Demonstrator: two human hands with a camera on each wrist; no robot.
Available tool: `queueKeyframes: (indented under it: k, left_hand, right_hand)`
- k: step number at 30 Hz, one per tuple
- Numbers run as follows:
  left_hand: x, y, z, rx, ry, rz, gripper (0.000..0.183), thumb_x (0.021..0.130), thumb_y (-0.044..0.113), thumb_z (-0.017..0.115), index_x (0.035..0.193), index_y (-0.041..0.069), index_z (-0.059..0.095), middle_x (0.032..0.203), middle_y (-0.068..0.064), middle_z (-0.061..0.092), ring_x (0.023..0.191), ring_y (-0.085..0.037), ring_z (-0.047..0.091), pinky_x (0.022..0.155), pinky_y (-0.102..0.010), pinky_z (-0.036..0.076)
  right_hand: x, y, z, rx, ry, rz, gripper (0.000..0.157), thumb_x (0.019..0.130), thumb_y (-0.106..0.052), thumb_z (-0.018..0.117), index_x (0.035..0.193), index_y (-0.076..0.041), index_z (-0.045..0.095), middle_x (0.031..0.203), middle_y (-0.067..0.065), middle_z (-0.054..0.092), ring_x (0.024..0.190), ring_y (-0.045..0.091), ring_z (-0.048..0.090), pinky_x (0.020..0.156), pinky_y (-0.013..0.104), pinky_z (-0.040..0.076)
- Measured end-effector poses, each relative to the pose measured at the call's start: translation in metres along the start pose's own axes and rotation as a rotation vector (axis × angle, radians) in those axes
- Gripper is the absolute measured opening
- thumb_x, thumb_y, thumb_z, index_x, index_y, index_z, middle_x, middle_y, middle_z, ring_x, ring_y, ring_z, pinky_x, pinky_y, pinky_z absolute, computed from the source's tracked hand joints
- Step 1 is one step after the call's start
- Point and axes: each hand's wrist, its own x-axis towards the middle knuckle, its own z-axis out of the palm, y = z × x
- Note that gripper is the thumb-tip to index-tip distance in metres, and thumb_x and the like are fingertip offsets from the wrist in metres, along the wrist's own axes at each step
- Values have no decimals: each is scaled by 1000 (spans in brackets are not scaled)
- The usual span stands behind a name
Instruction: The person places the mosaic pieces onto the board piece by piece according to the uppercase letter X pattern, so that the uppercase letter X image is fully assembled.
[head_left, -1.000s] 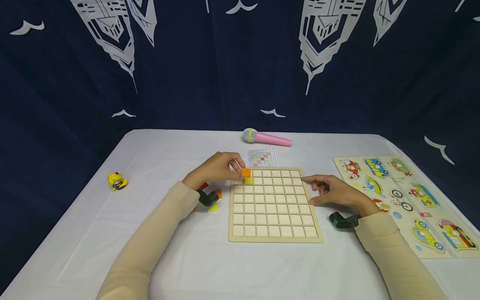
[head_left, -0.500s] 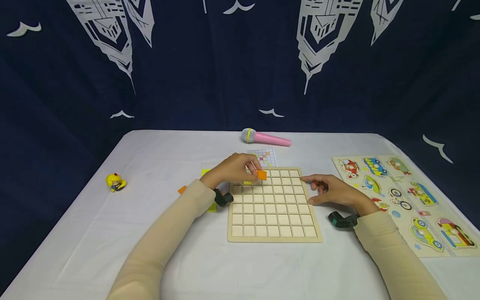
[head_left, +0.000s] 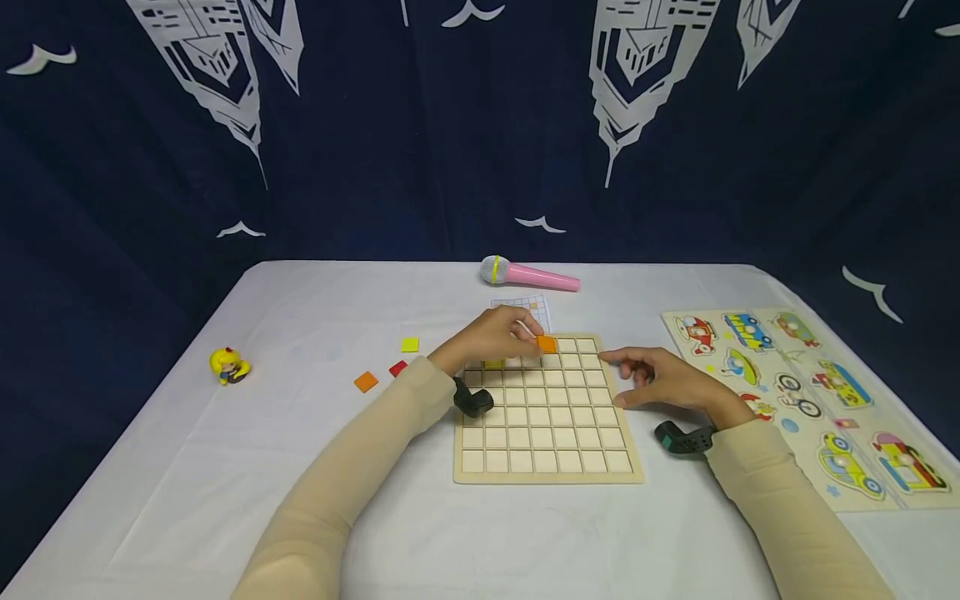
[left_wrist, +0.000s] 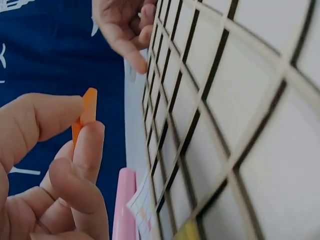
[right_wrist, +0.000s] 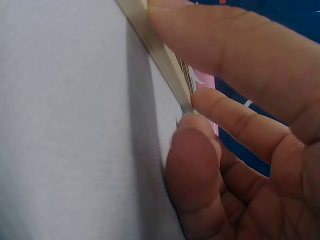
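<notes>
My left hand [head_left: 498,336] pinches an orange square tile [head_left: 547,344] between thumb and fingers, over the top row of a wooden grid board [head_left: 547,478]. In the left wrist view the orange tile [left_wrist: 89,106] stands on edge, apart from the grid. A yellow tile [head_left: 494,363] lies in a cell near the board's upper left, partly covered by my left hand. At the board's right side, my right hand [head_left: 663,379] touches the edge with thumb and index finger, its other fingers bent beneath. Seen from the right wrist, the thumb [right_wrist: 200,37] lies against the wooden rim.
Left of the board lie loose yellow [head_left: 409,344], red [head_left: 397,367] and orange [head_left: 365,382] tiles. A printed colour-grid card [head_left: 542,307] sits behind the board, with a pink toy microphone [head_left: 543,277] beyond. A small figurine [head_left: 228,366] stands far left; a vehicle picture puzzle [head_left: 862,427] lies right.
My left hand has carried the orange tile rightward along the board's top row, from the left corner to past the middle. Loose tiles at left have come into view. The right hand stays put.
</notes>
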Motion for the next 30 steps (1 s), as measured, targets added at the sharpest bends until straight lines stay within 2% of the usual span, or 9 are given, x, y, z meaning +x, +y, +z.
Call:
queueKeyframes:
  k: [4,10,14,17,20,21,25,27,30]
  left_hand:
    - [5,2,8,-22,5,-44,34,92,21,84,122,8,75,111,-6,78,97,-17,70,79,-27,56]
    - [13,8,18,18,2,-76,32,90,22,84,119,10,77,116,-8,76,96,-17,70,78,-26,54]
    - [17,13,23,31,-11,-93,31,90,21,83,118,9,77,113,-8,76,93,-16,68,78,-27,53]
    - [20,16,27,79,-7,-102,30,89,22,85,116,10,78,110,-5,76,92,-15,65,80,-28,51]
    - [22,19,30,143,-5,-107,30,89,24,86,116,12,79,107,-1,77,100,-19,68,87,-32,53]
    - [22,20,31,165,-4,-108,30,89,24,86,115,13,79,107,0,78,110,-20,68,96,-34,53]
    - [25,21,35,209,-1,-120,27,89,24,84,114,15,80,104,2,79,140,-29,58,121,-44,40]
    - [26,21,36,219,-3,-128,25,89,24,84,113,16,79,103,4,78,138,-28,59,120,-45,40]
    - [27,21,38,231,-10,-134,25,89,25,83,112,17,78,100,5,75,111,-23,68,98,-40,52]
  right_hand:
    - [1,-1,0,0,-1,7,72,87,-1,87,148,16,53,102,9,51,79,16,44,69,27,40]
    - [1,-2,1,3,-1,16,71,87,-1,87,147,16,53,101,9,52,79,16,44,70,26,40]
    - [1,-2,0,6,-4,13,71,88,-1,87,148,16,53,101,9,52,78,15,44,69,26,40]
    - [1,-2,0,3,-7,9,71,88,-2,87,148,15,53,102,9,52,78,15,44,69,26,40]
    - [0,-2,0,0,-6,11,71,88,-2,87,148,15,54,102,9,52,79,15,44,69,26,40]
    - [0,-2,0,1,-5,12,71,88,-2,87,148,15,54,102,9,52,78,15,44,69,26,40]
    - [0,-2,0,5,-3,9,71,88,-1,87,148,15,53,102,10,53,77,14,45,69,26,40]
    - [0,-2,0,5,-3,5,71,88,0,87,148,16,53,102,10,53,77,14,45,68,26,41]
    - [0,-2,0,2,-2,2,71,88,0,87,148,16,52,102,10,53,77,14,45,68,26,41]
